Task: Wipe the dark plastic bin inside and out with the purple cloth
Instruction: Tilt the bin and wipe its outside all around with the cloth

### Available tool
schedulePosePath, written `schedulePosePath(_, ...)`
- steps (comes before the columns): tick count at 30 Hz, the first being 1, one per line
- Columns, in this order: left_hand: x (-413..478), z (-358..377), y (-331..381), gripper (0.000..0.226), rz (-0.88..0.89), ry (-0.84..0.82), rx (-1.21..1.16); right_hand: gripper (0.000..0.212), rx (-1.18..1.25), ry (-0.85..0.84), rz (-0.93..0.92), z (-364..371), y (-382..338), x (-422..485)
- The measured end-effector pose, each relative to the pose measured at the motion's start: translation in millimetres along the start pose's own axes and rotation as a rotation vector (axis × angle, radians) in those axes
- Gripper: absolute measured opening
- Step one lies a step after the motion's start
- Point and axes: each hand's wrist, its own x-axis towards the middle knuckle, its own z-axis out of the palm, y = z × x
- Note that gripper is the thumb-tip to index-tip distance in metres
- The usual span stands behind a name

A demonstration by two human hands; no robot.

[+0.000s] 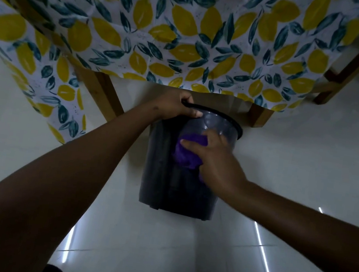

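Note:
The dark plastic bin (163, 179) is tipped away from me on the white tiled floor, its open mouth facing the table. My left hand (178, 106) grips the bin's black rim at its upper left. My right hand (214, 157) presses the bunched purple cloth (186, 153) against the bin's outer wall just below the rim. Part of the cloth is hidden under my palm. The translucent wall near the rim shows faintly through.
A table draped in a lemon-and-leaf patterned cloth (165, 30) hangs just beyond the bin. Wooden table legs (107, 98) stand left and right of it. More wooden furniture legs (354, 68) are at the upper right. Glossy floor tiles (158, 248) reflect light strips.

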Motion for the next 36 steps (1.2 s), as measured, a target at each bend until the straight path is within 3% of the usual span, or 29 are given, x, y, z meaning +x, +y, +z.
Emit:
schedulePosePath(6,-1.8,-22.6,3.7,0.025,-0.026,-0.180,0.016,0.075,-0.102,-0.215,-0.332,24.6,-31.6,-55.6)
schedulePosePath(11,7.6,-24.4,25.1,0.026,-0.034,-0.252,0.406,0.072,-0.070,-0.221,-0.318,25.7,-25.6,-54.0)
schedulePosePath(13,7.2,-17.9,28.6,0.025,-0.027,-0.237,0.449,0.072,-0.025,-0.196,-0.276,21.1,-22.0,-51.3)
schedulePosePath(17,-0.4,-7.3,18.0,0.032,-0.048,-0.201,0.165,0.083,0.032,-0.126,-0.181,9.8,-4.5,-45.3)
schedulePosePath(26,-16.4,-1.5,-6.5,0.041,-0.061,-0.098,-0.164,0.087,0.034,-0.101,-0.122,-5.5,15.4,-64.4)
schedulePosePath(31,-18.3,3.2,-8.7,0.035,-0.057,-0.117,-0.201,0.087,-0.063,-0.129,-0.164,-3.7,6.7,-67.3)
schedulePosePath(34,-11.9,-5.6,-0.1,0.012,-0.054,-0.158,-0.161,0.086,-0.113,-0.122,-0.185,0.5,6.6,-60.8)
schedulePosePath(36,-8.5,-5.6,6.4,0.021,-0.034,-0.215,-0.149,0.082,-0.131,-0.125,-0.200,3.8,3.4,-54.2)
